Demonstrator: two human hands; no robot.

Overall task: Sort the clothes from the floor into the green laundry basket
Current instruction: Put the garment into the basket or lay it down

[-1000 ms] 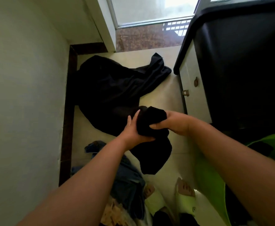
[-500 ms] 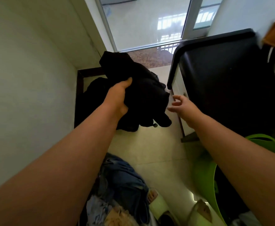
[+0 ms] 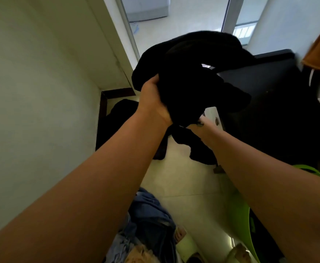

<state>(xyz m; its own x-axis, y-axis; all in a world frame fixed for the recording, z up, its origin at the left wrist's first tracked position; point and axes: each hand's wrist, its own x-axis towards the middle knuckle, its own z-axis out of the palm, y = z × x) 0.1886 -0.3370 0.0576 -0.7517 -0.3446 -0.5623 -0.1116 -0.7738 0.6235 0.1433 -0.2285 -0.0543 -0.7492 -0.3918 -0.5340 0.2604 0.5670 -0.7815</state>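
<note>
A pale wall [image 3: 32,92] fills the space left of the fingers. Beyond them a glass door [image 3: 174,25] lets in daylight, with its white frame [image 3: 117,44] slanting down to a dark skirting board [image 3: 117,92]. To their right stands a black worktop [image 3: 269,101] over a white cabinet front [image 3: 213,116]. Below lies a cream tiled floor [image 3: 184,183].

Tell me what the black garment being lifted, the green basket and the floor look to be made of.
Black bunched garment: soft, matte fabric, likely knit or fleece; it folds limply in the left hand and its grip. Green laundry basket: smooth moulded plastic, going by its glossy rim. Pale floor: glazed tile, judging by its sheen and grout line.
</note>
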